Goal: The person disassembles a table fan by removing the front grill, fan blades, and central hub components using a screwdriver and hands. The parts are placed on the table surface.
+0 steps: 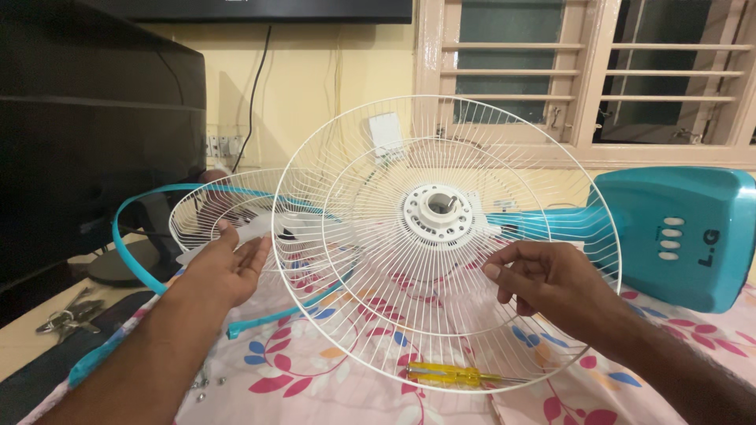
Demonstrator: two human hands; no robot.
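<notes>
While both hands grip its rim, the white wire fan guard (409, 236) fills the middle of the frame, a round dish of thin radial spokes and concentric rings around a white plastic hub (438, 211). It is tilted, its face turned up toward the camera and its axis leaning back toward the upper frame. The left hand (228, 264) curls its fingers over the rim at left; the right hand (543, 279) pinches the wires at right. Behind at left lies a second wire guard (206, 206) with a teal rim band (130, 206). At right stands the glossy teal fan base (677, 236) with oval white buttons. A yellow-handled screwdriver (445, 374) lies on the floral cloth (315, 370) at lower centre.
</notes>
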